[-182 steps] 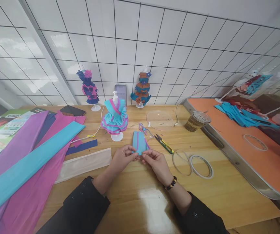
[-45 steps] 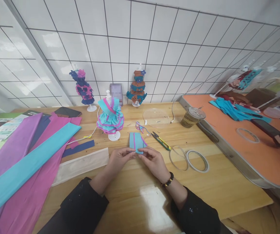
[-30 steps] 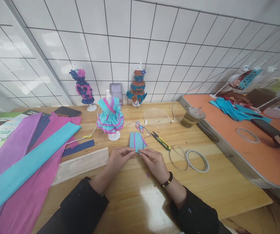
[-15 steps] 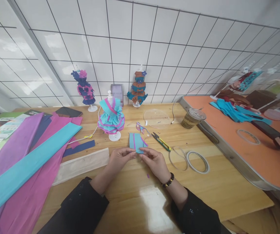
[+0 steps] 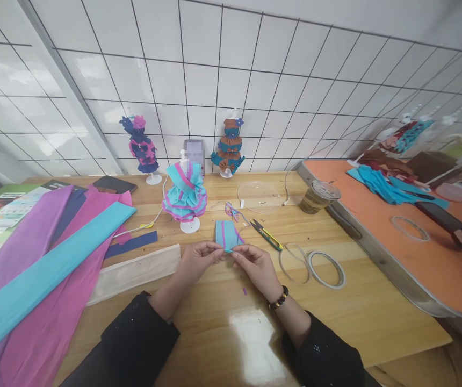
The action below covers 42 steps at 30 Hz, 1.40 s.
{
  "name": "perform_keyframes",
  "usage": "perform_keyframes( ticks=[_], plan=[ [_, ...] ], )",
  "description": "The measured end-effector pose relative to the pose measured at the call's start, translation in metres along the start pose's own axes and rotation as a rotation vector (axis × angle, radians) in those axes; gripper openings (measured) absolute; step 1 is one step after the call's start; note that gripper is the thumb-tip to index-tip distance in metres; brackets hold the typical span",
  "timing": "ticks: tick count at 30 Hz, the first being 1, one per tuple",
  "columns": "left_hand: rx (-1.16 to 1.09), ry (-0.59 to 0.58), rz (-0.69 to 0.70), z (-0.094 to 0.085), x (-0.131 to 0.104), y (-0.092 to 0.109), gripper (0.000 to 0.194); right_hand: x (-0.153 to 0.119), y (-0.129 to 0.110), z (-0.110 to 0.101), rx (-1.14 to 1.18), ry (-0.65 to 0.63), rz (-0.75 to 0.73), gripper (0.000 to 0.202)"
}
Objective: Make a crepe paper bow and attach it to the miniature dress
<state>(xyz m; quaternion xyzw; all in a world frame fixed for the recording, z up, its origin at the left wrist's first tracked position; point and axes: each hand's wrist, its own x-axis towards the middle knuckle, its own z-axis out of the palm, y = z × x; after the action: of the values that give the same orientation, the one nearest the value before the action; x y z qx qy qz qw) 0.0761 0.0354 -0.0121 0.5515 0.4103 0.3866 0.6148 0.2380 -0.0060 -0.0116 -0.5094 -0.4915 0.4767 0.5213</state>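
Pinches the near edge of a small light-blue crepe-like panel with magenta bands between the fingertips of left hand and right hand. Presses thumbs against forefingers on both sides, nearly closed, with only the thin rim caught between. Keeps the panel around the middle of the pale wooden bench, between near and far edges, just left of the green-and-yellow thread snips.

Shows as done the cut outline and two magenta bands, one running lengthwise, one along the slanting right side. Seems, by judgement, only partway worked at the near rim, narrowly folded or rolled at the fingertips; too small to tell whether fastened. Looks, by judgement, unfinished there, and lies apart from the ruffled light-blue and magenta miniature dress on its white stand, toward the bench's far edge.
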Motion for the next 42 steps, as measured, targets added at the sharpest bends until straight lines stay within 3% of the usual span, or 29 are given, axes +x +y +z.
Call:
perform_keyframes(
  ticks=[16,37,42],
  plan=[
    [-0.025,-0.006,-0.029,-0.0016,0.0011,-0.0007,0.022,0.0027,0.0032,0.0002,0.252,0.065,0.2,0.019],
    [-0.057,-0.011,0.023,0.0018,0.0009,-0.0009,0.027,0.0018,-0.0031,0.0066,0.311,0.105,0.236,0.025],
    [-0.084,-0.055,-0.018,0.003,0.0012,0.0009,0.039,0.0019,-0.0021,0.007,0.302,0.089,0.209,0.025]
  ],
)
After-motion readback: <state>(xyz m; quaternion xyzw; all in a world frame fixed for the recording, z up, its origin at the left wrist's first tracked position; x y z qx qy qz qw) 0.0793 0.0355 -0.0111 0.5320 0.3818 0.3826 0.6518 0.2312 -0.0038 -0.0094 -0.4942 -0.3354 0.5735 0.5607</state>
